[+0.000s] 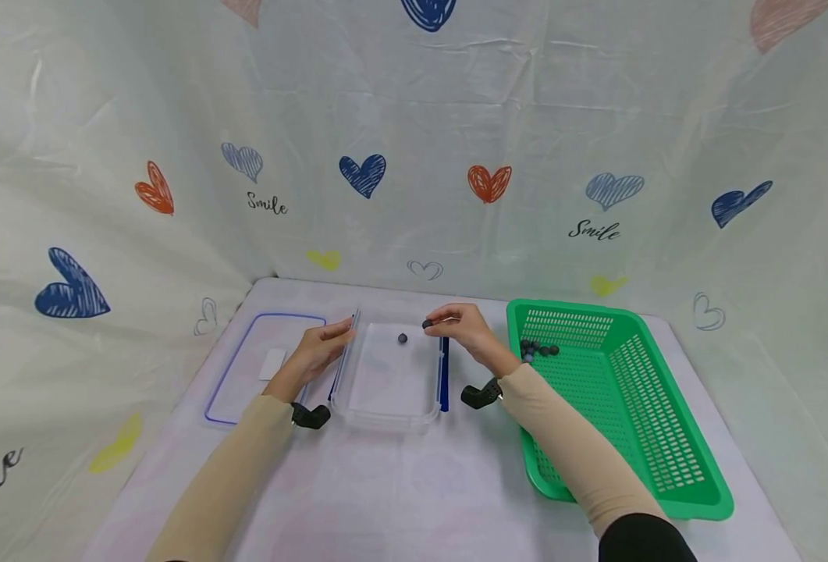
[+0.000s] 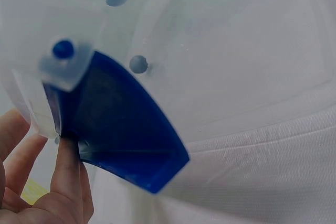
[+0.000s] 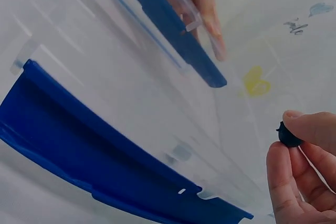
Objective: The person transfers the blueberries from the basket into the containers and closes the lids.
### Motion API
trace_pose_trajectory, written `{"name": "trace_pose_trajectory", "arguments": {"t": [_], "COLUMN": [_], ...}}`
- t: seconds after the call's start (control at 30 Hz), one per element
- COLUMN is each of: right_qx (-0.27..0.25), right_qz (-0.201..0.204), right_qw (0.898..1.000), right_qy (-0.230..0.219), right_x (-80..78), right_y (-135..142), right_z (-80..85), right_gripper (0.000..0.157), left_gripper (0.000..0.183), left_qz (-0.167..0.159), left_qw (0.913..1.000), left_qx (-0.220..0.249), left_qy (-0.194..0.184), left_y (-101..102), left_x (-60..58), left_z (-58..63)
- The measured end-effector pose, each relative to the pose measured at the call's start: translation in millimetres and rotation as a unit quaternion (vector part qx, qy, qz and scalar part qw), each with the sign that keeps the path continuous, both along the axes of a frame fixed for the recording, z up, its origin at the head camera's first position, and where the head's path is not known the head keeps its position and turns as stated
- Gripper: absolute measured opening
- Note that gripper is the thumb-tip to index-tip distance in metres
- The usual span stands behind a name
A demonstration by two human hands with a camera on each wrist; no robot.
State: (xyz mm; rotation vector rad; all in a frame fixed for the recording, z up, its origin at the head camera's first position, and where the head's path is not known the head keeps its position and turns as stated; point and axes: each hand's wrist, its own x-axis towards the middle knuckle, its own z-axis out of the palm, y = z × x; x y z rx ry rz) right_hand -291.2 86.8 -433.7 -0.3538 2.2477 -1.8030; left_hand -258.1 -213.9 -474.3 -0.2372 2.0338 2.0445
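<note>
A clear plastic container (image 1: 389, 375) with blue side latches stands in the middle of the table. My left hand (image 1: 318, 353) holds its left wall near the far corner, fingers beside the blue latch (image 2: 126, 124) in the left wrist view. One blueberry (image 1: 403, 338) lies on the container's floor. Over the far right corner, my right hand (image 1: 465, 332) pinches another blueberry (image 3: 289, 135) between thumb and fingertips; its small crown shows in the right wrist view. Several more blueberries (image 1: 544, 350) sit in the green basket (image 1: 694, 437), near its left wall.
A clear lid with a blue seal (image 1: 245, 336) lies flat on the table left of the container, a white label (image 1: 271, 364) on it. The green basket stands at the right, under my right forearm. A curtain printed with hearts (image 1: 428, 117) hangs behind the table.
</note>
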Motion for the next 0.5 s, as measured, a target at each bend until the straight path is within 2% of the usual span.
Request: {"name": "trace_pose_trajectory", "arguments": {"t": [0.5], "right_qx": [0.042], "right_qz": [-0.016], "right_qw": [0.999], "right_qy": [0.017], "right_x": [-4.0], "right_y": [-7.5], "right_z": [-6.8], "right_gripper": [0.022], "left_gripper": [0.054], "left_qz": [0.000], "left_qw": [1.0000], "left_qx": [0.008], "left_qy": [-0.002], "left_y": [-0.4], "left_x": [-1.4], "left_z": [-1.3]}}
